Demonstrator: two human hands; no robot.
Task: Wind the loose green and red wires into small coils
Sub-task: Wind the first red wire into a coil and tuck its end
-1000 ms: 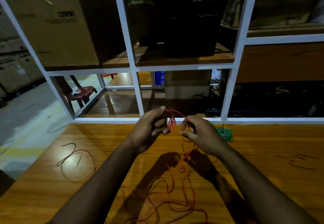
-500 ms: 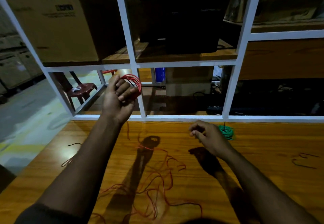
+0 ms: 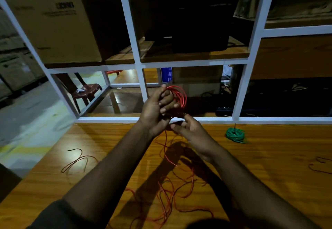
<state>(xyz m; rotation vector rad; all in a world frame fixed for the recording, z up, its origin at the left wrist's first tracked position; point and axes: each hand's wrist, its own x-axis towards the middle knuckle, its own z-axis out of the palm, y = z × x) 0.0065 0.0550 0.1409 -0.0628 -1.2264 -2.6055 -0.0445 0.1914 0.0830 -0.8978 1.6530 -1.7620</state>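
Red wire (image 3: 178, 96) is partly wound into loops standing roughly upright around the fingers of the left hand (image 3: 155, 111), which is clenched on them above the far edge of the wooden table (image 3: 269, 166). Its loose tail drops down from the loops and toward the person (a long tangle on the tabletop). Just below and right, the right hand (image 3: 190, 133) pinches at the coil's lower edge; whether it grips the strand, I cannot tell. A finished green coil (image 3: 235, 135) lies flat to the right.
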